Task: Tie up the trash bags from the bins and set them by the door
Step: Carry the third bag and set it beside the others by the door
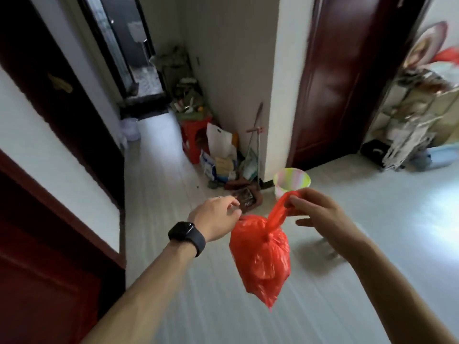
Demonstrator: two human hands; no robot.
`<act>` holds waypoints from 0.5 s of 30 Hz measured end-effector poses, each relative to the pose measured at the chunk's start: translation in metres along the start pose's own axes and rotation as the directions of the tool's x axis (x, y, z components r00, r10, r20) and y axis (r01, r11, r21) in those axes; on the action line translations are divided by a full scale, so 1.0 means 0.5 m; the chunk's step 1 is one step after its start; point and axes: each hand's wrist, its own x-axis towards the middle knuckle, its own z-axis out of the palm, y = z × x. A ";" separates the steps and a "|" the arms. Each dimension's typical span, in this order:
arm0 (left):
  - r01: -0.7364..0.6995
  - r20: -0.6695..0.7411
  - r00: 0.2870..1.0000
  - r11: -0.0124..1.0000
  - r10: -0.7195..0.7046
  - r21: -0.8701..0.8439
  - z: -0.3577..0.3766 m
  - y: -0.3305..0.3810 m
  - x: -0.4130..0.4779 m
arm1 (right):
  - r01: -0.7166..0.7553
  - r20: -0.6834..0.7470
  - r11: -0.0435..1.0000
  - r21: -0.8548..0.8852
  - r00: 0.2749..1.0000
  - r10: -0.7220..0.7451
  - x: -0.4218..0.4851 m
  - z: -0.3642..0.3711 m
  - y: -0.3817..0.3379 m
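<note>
Behind knotted red bag [260, 259]: striped bin [292, 181], clutter pile [223, 165] at wall.

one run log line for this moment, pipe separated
stage: tying | red trash bag: knotted, off floor | right hand: holds handle loop | left hand: pinching bag top | bin: behind

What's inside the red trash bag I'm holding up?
Cannot tell. The red trash bag is knotted shut and bulges with contents, but the plastic hides them. The right hand holds its handle; the left hand pinches its edge.
</note>
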 end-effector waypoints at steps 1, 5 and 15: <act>-0.038 0.000 0.999 0.999 0.038 0.011 -0.009 0.038 0.025 | 0.005 -0.035 1.000 0.021 0.999 -0.004 0.001 -0.037 -0.002; -0.153 -0.011 0.988 0.988 0.153 0.039 -0.017 0.186 0.139 | 0.007 -0.137 0.998 0.057 0.991 0.000 0.015 -0.198 -0.004; -0.432 0.088 0.900 0.899 0.426 0.067 0.091 0.588 0.438 | -0.029 -0.465 1.000 0.011 0.885 0.031 0.066 -0.597 0.052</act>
